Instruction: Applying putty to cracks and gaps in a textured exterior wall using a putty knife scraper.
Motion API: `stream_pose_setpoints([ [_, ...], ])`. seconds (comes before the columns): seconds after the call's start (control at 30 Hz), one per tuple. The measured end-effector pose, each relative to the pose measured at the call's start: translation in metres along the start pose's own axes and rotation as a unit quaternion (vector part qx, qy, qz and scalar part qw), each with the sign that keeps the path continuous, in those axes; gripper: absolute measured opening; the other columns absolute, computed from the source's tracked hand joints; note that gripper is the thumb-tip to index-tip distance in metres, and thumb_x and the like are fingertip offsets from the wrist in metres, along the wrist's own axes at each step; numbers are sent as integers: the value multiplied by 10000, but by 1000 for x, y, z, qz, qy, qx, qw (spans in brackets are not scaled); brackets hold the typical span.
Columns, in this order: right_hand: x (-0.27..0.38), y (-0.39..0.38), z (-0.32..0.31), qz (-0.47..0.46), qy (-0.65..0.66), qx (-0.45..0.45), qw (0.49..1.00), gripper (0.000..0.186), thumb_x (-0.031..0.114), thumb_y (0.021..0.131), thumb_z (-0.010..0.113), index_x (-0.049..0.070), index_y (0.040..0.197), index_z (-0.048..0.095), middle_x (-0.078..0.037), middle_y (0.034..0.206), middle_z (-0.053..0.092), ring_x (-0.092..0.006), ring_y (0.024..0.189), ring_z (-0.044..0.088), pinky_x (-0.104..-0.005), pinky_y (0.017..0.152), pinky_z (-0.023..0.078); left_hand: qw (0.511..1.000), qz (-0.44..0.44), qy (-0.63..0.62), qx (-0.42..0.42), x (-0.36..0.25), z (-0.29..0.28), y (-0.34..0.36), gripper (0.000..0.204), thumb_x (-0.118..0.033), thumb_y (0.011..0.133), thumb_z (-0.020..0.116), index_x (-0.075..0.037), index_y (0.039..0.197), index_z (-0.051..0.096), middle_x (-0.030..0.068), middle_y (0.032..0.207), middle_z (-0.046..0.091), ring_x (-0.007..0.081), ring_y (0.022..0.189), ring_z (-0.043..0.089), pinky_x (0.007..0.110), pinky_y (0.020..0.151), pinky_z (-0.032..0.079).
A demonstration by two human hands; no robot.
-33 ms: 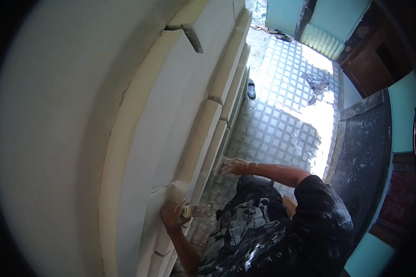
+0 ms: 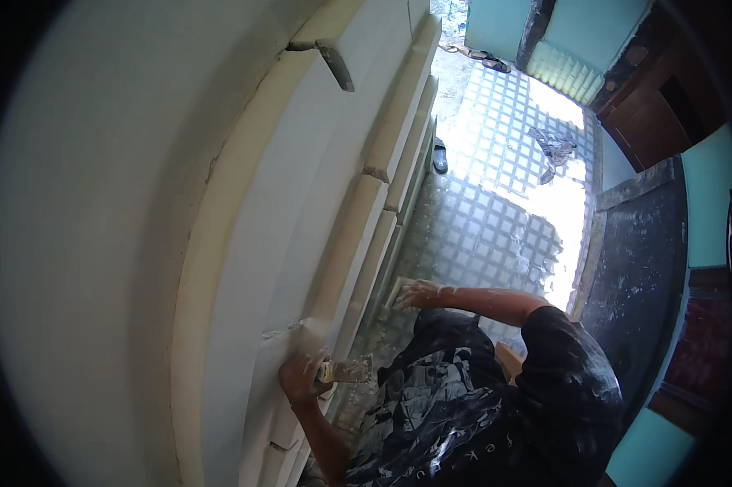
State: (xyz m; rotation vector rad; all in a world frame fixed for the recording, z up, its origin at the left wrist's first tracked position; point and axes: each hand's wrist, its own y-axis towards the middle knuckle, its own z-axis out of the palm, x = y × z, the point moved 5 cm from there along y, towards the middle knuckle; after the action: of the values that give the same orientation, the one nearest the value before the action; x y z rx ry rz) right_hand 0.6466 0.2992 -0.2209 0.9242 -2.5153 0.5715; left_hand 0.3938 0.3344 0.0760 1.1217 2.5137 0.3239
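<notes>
My left hand (image 2: pixel 299 378) is closed around the handle of a putty knife (image 2: pixel 353 371), close against the white moulded panelling (image 2: pixel 289 268). The knife's flat blade, smeared with filler, points to the right. Lower down, my right hand (image 2: pixel 421 294), dusted white, is bent against the lower part of the panelling. A pale flat piece (image 2: pixel 397 290) shows under its fingers; its kind cannot be made out. Above my left hand, a rough patch (image 2: pixel 285 331) marks the panel surface.
Cream ledges (image 2: pixel 345 252) step out along the panelling, with a notched gap (image 2: pixel 336 65) higher up. On the tiled floor (image 2: pixel 488 203) lie a dark sandal (image 2: pixel 440 156) and a crumpled cloth (image 2: pixel 553 152). A dark, paint-spotted board (image 2: pixel 638 252) stands at the right.
My right hand has shifted slightly to the right, and the pale flat piece under its fingers shows more plainly. My left hand keeps its hold on the putty knife.
</notes>
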Motion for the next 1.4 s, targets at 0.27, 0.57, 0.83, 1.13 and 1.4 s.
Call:
stream_pose_setpoints([
  [0.27, -137, -54, -56, 222, 277, -495, 793, 601, -135, 758, 358, 109, 1284, 515, -107, 1350, 485, -294, 1138, 549, -356, 956, 426, 999, 27, -7, -22, 1, -2, -3, 638, -558, 532, 653, -163, 1033, 671, 32, 726, 606, 227, 680, 601, 381, 624, 449],
  [0.57, -169, 16, 2, 345, 475, -436, 682, 416, -3, 704, 471, 37, 1089, 624, -222, 901, 648, -230, 862, 633, -344, 802, 451, 993, -4, 32, -115, -4, -11, 2, 216, -261, 712, 692, -157, 902, 693, 11, 676, 623, 216, 623, 623, 346, 619, 503],
  [0.83, -125, -4, -23, 416, 387, -599, 564, 386, -12, 774, 490, 39, 1142, 597, -161, 1010, 654, -225, 980, 603, -329, 859, 438, 991, -10, 44, -129, -11, -14, 7, 182, -67, 700, 677, -177, 844, 683, 17, 666, 618, 195, 618, 629, 326, 583, 517],
  [1.13, -122, -1, -70, 257, 345, -610, 666, 557, -134, 776, 389, 72, 1278, 515, -179, 1229, 560, -281, 1171, 527, -312, 994, 376, 988, 7, 17, -156, -13, -16, 15, 150, -55, 723, 682, -148, 840, 694, 20, 654, 621, 193, 559, 617, 311, 527, 507],
  [1.4, -188, 18, 22, 426, 213, -337, 812, 513, -21, 710, 490, 76, 1209, 563, -190, 1136, 604, -354, 1064, 569, -383, 852, 461, 986, 6, 6, -166, -18, -15, 22, 134, -67, 666, 727, -137, 779, 708, 15, 675, 665, 183, 562, 623, 295, 547, 519],
])
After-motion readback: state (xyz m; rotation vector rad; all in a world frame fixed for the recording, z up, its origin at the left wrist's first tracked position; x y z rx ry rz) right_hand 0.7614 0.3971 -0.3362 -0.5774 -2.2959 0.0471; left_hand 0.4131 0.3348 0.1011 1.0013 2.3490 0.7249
